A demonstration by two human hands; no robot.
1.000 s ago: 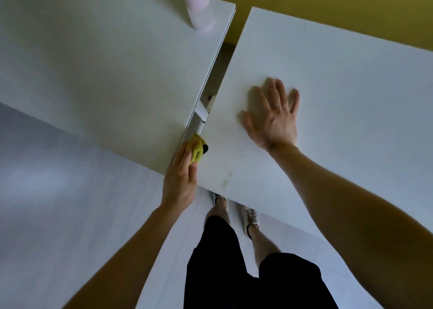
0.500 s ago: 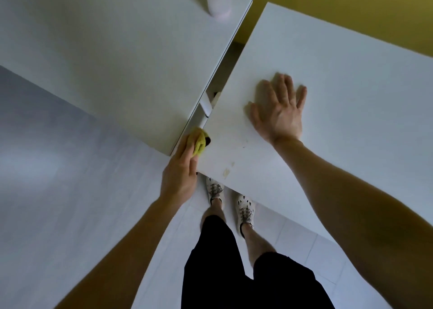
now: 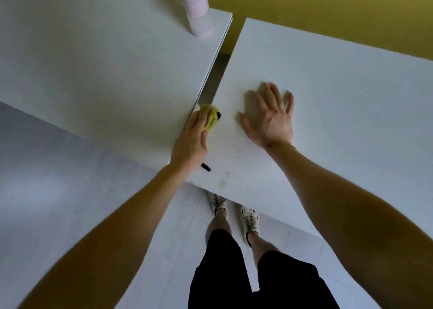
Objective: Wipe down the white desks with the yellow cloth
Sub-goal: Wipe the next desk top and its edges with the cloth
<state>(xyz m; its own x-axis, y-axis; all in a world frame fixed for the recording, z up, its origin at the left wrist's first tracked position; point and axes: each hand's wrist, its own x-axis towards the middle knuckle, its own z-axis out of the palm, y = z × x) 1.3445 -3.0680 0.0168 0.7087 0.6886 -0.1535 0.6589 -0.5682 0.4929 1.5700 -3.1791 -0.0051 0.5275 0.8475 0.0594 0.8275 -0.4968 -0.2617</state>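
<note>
Edge-wiping under way, the job judged only partway done.

The left hand (image 3: 191, 142) gripped the bunched yellow cloth (image 3: 210, 120) against the side edge of the right tabletop (image 3: 351, 93), at the narrow gap beside the left tabletop (image 3: 93, 74). The right hand (image 3: 271, 123) lay spread flat on the right tabletop. Brownish marks (image 3: 222, 182) near that tabletop's front corner looked unwiped, and neither broad surface showed whether it had been cleaned. A pink bottle (image 3: 198, 10) stood upright at the left tabletop's far corner; its contents could not be told.
</note>
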